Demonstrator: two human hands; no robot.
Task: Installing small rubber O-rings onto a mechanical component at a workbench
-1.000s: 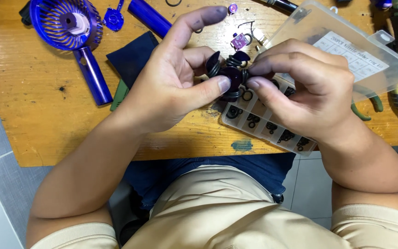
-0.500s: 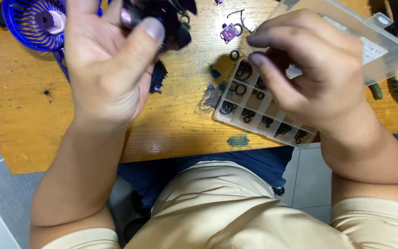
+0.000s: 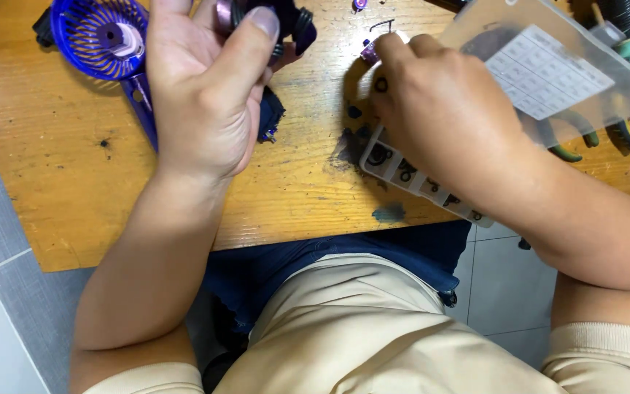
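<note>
Several small black rings sit in the compartments of a clear parts box.
The left hand grips a dark fan part raised over the wooden table; the right hand lies knuckles-up across the box, fingertips hidden, grip unclear.

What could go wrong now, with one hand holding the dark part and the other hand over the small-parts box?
1. The parts box lies at the table edge, partly overhanging; the right hand pressing on it might tip it and spill the small rings.
2. The left hand holds the dark part alone, near its fingertips; it might slip.
3. Tiny loose pieces lie near the right hand and could be swept away.
</note>
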